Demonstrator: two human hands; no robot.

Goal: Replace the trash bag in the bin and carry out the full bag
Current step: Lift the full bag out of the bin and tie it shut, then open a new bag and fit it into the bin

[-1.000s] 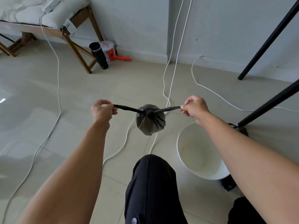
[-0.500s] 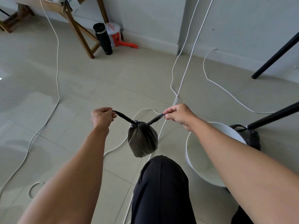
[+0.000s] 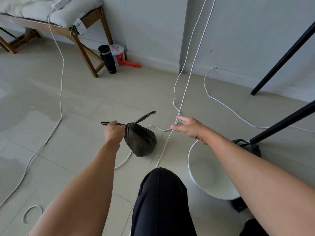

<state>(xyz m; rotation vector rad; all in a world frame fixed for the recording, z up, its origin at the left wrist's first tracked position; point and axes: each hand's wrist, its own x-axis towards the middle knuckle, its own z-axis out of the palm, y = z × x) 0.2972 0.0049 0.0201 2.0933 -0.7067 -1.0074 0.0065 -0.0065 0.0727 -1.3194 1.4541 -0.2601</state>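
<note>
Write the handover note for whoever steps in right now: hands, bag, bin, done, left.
Left hand: shut on one tied end of the black trash bag, holding it low over the floor.
Right hand: open, empty, off the bag, fingers spread above the white cables.
White bin: on the floor to the right, no liner visible inside.
Done: full bag is out and knotted.
Left: fit a new bag in the bin, carry the full one out.

white cables [image 3: 177, 106] crossing open floor [image 3: 88, 92]

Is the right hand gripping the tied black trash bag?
No. The right hand is open and apart from the trash bag; only the left hand holds it.
</note>
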